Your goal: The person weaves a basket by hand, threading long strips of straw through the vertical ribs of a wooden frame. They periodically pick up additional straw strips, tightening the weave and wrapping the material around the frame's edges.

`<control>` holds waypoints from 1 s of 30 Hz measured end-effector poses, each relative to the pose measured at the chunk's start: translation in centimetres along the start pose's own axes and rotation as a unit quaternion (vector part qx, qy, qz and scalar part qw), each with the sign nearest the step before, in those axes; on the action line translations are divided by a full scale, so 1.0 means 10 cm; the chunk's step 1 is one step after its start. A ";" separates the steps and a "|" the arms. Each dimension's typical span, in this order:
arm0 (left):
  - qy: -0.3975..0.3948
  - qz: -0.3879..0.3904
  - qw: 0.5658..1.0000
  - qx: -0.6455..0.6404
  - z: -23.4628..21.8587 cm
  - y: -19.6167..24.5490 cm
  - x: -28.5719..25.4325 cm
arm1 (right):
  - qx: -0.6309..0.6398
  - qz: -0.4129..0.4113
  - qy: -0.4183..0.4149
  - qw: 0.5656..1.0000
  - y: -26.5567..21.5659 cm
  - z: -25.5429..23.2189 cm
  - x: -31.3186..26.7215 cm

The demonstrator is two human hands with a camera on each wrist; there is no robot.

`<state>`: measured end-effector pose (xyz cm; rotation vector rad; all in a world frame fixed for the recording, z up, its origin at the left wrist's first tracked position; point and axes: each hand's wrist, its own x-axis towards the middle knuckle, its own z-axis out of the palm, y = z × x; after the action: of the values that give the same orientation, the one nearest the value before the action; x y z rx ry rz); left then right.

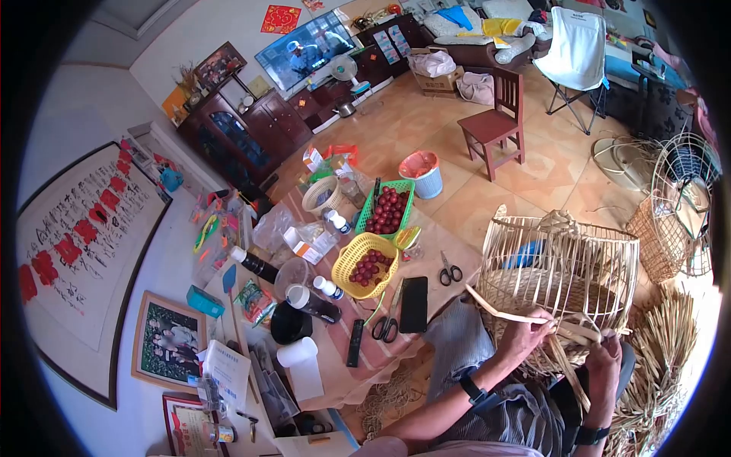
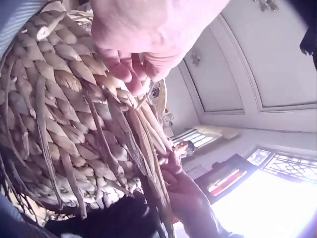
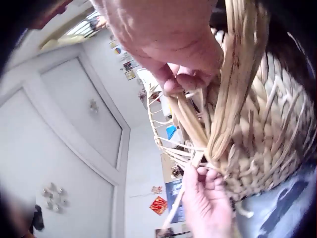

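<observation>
A half-woven basket (image 1: 560,282) of pale dried plant strips stands on the person's lap, its upper part an open lattice. At its near rim the left hand (image 1: 524,335) pinches a strip between thumb and fingers. A long strip (image 1: 495,305) sticks out to the left beside that hand. Close by on the right, the right hand (image 1: 604,364) pinches the end of a thick twisted strip (image 3: 190,119). Between the hands a bundle of broad strips (image 3: 240,64) hangs down from the rim. The tight braided wall (image 2: 59,109) fills much of the left wrist view.
Left of the lap, a cloth-covered table holds scissors (image 1: 450,270), a phone (image 1: 414,305), a yellow basket (image 1: 343,268) and a green basket (image 1: 406,185) with red fruit. Loose straw (image 1: 662,365) lies at the right, below wire frames (image 1: 685,198). A wooden chair (image 1: 495,129) stands ahead.
</observation>
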<state>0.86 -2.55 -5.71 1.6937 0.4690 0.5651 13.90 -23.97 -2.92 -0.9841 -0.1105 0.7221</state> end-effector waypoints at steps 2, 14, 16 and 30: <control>0.015 0.069 0.990 0.122 0.04 0.00 0.02 | -0.193 -0.008 -0.044 0.980 -0.25 0.22 -0.10; -0.009 -0.112 0.992 -0.060 -0.25 0.10 -0.08 | -0.318 -0.034 0.043 0.947 0.06 -0.52 0.15; -0.050 -0.137 0.988 0.041 -0.39 0.17 -0.11 | -0.395 -0.063 0.099 0.911 -0.13 -0.51 0.05; -0.054 0.217 0.868 0.444 0.20 0.20 -0.16 | -0.676 -0.245 -0.064 0.692 -0.10 0.19 0.03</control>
<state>0.80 -5.47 -4.25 2.7467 0.2656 0.6108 13.85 -22.72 -1.13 -2.1876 -1.1240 0.0754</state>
